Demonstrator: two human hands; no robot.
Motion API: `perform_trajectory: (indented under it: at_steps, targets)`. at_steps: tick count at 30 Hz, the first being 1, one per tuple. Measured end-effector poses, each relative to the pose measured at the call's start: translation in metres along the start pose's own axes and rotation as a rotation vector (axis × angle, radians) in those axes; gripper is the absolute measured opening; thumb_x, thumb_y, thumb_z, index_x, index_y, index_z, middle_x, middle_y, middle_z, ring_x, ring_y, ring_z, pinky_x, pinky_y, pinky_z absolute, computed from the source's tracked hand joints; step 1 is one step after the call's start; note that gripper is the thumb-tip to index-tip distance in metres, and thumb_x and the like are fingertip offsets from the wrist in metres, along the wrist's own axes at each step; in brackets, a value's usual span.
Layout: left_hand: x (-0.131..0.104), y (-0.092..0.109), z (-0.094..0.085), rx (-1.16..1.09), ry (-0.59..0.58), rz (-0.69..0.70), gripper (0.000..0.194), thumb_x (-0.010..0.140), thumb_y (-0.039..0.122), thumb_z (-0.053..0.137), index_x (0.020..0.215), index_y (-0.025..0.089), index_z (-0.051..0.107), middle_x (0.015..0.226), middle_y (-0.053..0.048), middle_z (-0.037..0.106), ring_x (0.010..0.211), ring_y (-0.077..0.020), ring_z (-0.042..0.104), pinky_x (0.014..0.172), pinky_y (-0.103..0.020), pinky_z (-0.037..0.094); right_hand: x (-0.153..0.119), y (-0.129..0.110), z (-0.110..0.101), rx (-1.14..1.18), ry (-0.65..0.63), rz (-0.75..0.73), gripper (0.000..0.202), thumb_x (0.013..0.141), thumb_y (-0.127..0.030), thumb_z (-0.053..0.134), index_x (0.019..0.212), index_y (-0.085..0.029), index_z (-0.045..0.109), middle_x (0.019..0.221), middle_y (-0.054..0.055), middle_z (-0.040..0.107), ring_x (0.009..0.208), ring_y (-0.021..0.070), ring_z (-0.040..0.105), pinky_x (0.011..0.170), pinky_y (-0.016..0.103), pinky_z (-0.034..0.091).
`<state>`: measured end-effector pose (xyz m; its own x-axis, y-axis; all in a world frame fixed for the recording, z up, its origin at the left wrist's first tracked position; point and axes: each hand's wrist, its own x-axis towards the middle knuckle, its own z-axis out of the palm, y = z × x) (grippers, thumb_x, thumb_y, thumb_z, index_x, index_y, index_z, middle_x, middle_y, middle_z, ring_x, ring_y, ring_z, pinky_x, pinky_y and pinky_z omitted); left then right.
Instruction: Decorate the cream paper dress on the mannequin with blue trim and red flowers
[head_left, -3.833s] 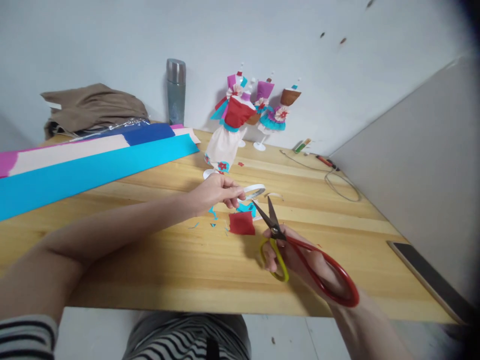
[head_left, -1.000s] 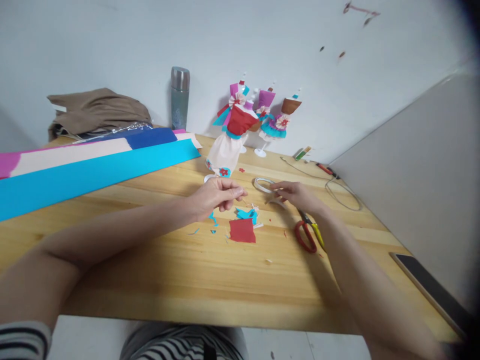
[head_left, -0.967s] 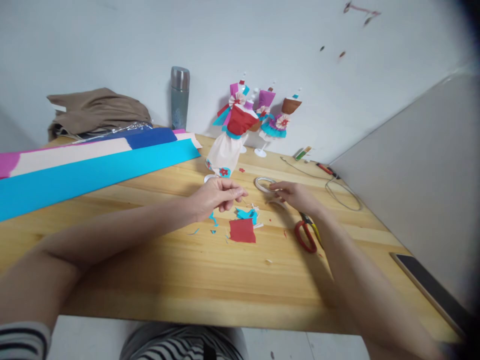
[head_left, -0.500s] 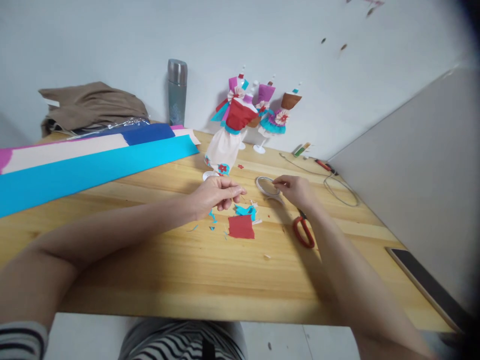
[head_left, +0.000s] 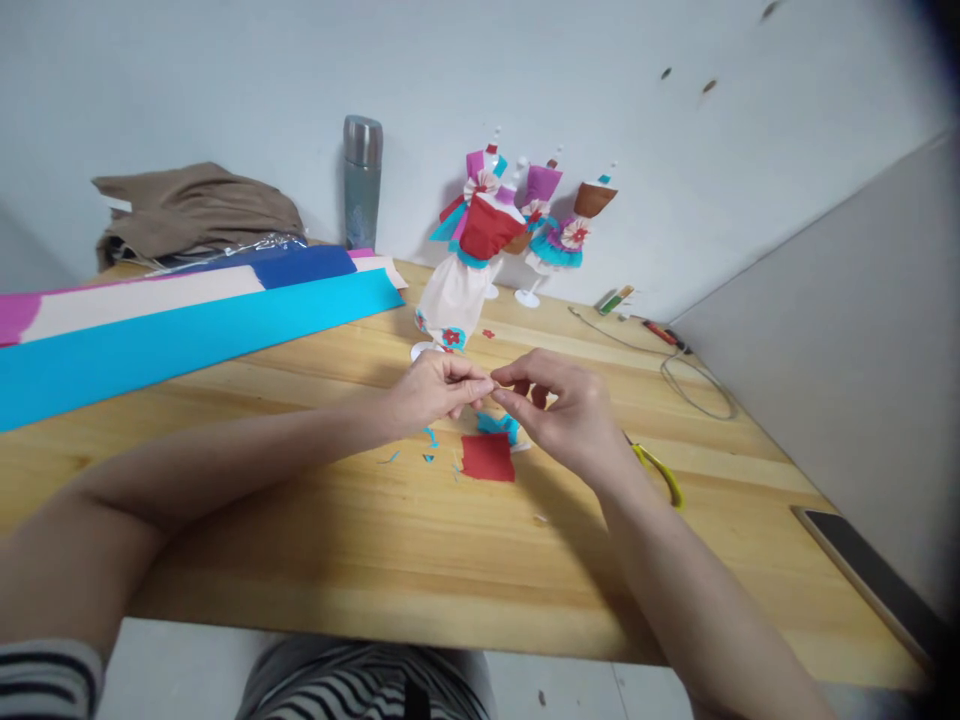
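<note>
Thumb and fingers of my left hand (head_left: 444, 388) are pinched together, the tips meeting those of my right hand (head_left: 559, 405), which is pinched as well. Whatever lies between the fingertips is too small to make out. Just below them, a red paper square (head_left: 487, 458) lies flat on the table, with crumpled blue scraps (head_left: 498, 425) at its far edge. Behind my hands stands a small dress form (head_left: 456, 290) in a red top and a pale skirt with red and blue flowers. A yellow scissor handle (head_left: 660, 475) shows beside my right wrist.
More dressed forms (head_left: 596, 202) stand against the wall. Blue sheets (head_left: 225, 335), a brown cloth (head_left: 202, 210) and a flask (head_left: 363, 190) are at left. At right lie a cable (head_left: 697, 375) and a dark flat device (head_left: 862, 570) on the wooden table (head_left: 360, 540).
My right hand has moved left from the tape roll to my left fingertips. It now hides the roll, and my forearm covers the red scissor handle. The view has shifted slightly.
</note>
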<state>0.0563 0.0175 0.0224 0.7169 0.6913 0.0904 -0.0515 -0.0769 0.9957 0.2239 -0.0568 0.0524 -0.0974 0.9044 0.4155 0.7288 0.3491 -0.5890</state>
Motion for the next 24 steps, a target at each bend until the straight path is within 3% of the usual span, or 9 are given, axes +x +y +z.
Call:
perform_trajectory:
  at_steps: [5,11,18,24]
  targets:
    - [0.002,-0.002,-0.001,0.09,-0.003,-0.018,0.017,0.082,0.022,0.064,0.068,0.013,0.069,0.057,0.003,0.057,0.049,-0.0061,0.044,0.048,-0.02,0.035,0.003,0.003,-0.005,-0.059,-0.079,-0.04,0.016,0.087,-0.032,0.066,0.075,-0.023,0.071,0.068,0.004,0.066,0.059,0.016,0.055,0.059,0.031,0.041]
    - [0.004,-0.005,-0.001,0.143,-0.018,-0.026,0.02,0.081,0.024,0.064,0.064,0.014,0.066,0.052,0.005,0.05,0.048,-0.0055,0.04,0.046,-0.019,0.031,0.006,0.0,-0.006,-0.134,-0.114,-0.1,0.015,0.081,-0.016,0.061,0.068,-0.022,0.065,0.063,0.001,0.064,0.054,0.0139,0.055,0.056,0.029,0.041]
    - [-0.004,0.004,0.005,0.1,0.08,-0.097,0.021,0.085,0.02,0.059,0.066,0.014,0.065,0.057,0.002,0.058,0.046,-0.0056,0.047,0.043,-0.017,0.037,0.008,0.005,0.001,-0.08,-0.013,-0.074,0.014,0.077,-0.015,0.062,0.065,-0.023,0.062,0.057,-0.001,0.063,0.049,0.0135,0.055,0.05,0.027,0.041]
    - [-0.005,0.011,0.012,-0.028,0.121,-0.256,0.027,0.089,0.021,0.057,0.063,0.015,0.06,0.042,0.003,0.051,0.036,-0.0068,0.045,0.038,-0.018,0.032,0.007,0.003,0.007,-0.097,0.067,-0.039,0.014,0.074,-0.017,0.06,0.061,-0.023,0.059,0.055,-0.001,0.06,0.046,0.0118,0.051,0.047,0.026,0.04]
